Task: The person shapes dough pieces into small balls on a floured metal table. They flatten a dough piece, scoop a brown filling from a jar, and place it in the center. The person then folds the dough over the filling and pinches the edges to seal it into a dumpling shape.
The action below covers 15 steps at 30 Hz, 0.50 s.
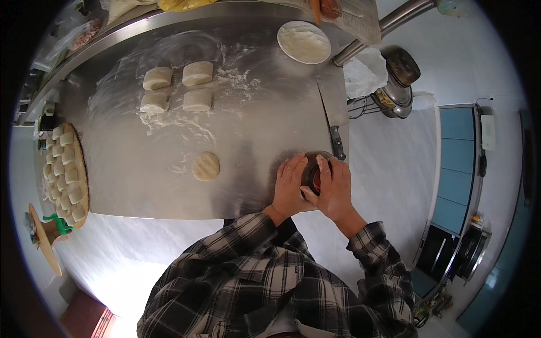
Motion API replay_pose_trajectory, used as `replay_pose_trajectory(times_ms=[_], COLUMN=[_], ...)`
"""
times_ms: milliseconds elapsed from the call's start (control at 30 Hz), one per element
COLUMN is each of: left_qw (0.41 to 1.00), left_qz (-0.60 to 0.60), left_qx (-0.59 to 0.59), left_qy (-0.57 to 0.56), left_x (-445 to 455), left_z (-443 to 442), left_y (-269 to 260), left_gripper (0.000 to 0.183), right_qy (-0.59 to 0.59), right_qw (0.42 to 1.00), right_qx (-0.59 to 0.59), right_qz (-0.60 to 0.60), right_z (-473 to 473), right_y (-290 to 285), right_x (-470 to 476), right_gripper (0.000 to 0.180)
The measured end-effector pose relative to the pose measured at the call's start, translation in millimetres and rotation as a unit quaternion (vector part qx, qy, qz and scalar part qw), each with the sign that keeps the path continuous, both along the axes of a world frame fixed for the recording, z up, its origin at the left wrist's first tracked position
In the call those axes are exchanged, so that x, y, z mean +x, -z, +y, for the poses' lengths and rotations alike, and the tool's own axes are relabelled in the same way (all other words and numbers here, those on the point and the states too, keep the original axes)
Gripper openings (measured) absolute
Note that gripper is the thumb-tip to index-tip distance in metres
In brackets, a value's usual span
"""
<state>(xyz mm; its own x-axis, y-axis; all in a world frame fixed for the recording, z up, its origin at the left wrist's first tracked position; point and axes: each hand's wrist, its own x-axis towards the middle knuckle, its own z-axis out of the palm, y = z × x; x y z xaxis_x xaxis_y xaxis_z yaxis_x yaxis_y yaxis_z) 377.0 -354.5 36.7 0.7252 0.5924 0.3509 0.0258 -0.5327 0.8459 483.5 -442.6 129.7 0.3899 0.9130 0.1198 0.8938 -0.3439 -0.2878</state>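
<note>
Both of my hands are wrapped around a dark round container with some red on its top, near the front right corner of the steel table. My left hand grips its left side, and my right hand covers the right side and part of the top. The fingers hide much of the container, so its contents cannot be seen. A flat dough disc lies to the left of my hands. Farther back, several thick dough pieces sit in two rows among scattered flour.
A large knife lies along the table's right edge, just beyond the container. At the back right stands a white bowl of flour. A round board carries many shaped dough pieces at the left. A metal post rises at the back corner.
</note>
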Motion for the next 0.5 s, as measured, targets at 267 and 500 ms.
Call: replay_pose_trajectory(times_ms=[267, 500], left_qw=[0.997, 0.986], left_qz=[0.058, 0.154], left_qx=[0.003, 0.015], left_qy=[0.044, 0.056], left_x=[-2, -9], left_z=[6, 13], left_y=[-5, -23], left_gripper=[0.106, 0.119], right_qy=[-0.263, -0.183], right_qw=[0.962, 0.975], right_qx=[-0.067, 0.026], right_qz=[0.01, 0.125], right_z=[-2, 29], right_y=[-20, -32], right_x=[54, 127], right_gripper=[0.08, 0.071])
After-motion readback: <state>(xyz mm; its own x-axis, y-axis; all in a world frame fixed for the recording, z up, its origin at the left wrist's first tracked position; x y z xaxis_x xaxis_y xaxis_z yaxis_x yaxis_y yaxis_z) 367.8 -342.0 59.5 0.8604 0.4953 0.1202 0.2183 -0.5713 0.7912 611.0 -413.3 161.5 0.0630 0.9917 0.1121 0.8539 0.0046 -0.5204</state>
